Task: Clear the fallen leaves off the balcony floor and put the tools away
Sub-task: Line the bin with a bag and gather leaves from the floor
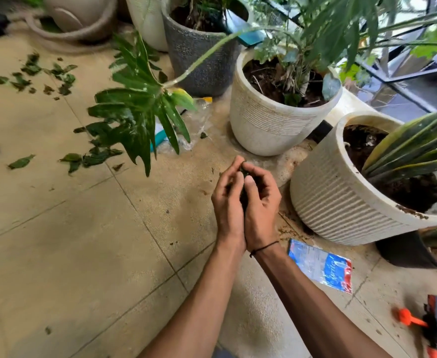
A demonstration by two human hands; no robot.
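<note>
Cupping together, left hand (229,200) and right hand (260,202) curl fingers round mostly hidden leaves (243,171).

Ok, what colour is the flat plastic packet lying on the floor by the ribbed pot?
The plastic packet is blue and white with red at its right end, in the head view.

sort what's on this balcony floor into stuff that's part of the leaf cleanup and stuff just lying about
Part of the job:
- fallen leaves scattered on the floor tiles
- dark clump of leaves cupped between left hand and right hand
- orange-handled tools

Just lying about:
- blue and red packet
- clear plastic wrapper
- potted plants
</note>
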